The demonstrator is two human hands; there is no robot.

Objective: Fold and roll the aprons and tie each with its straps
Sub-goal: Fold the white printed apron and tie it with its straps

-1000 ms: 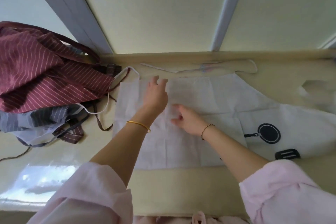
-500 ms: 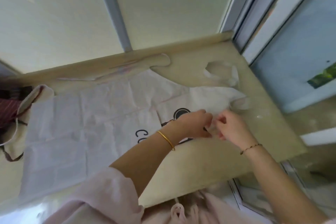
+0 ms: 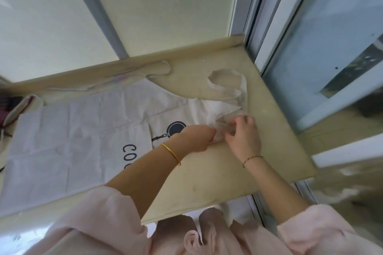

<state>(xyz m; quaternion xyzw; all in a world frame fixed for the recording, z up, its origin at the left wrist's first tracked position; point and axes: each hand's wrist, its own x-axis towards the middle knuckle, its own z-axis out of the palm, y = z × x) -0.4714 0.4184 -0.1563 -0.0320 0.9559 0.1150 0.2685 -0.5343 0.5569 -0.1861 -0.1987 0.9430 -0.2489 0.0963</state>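
Pinching the bib edge of the white apron (image 3: 83,141), my left hand (image 3: 194,137) and right hand (image 3: 242,136) grip cloth; I see it flat on the bench (image 3: 207,182).

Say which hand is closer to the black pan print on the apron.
Left. The left hand grips the apron right beside the pan print. The right hand pinches the same fabric farther right, beyond the left hand.
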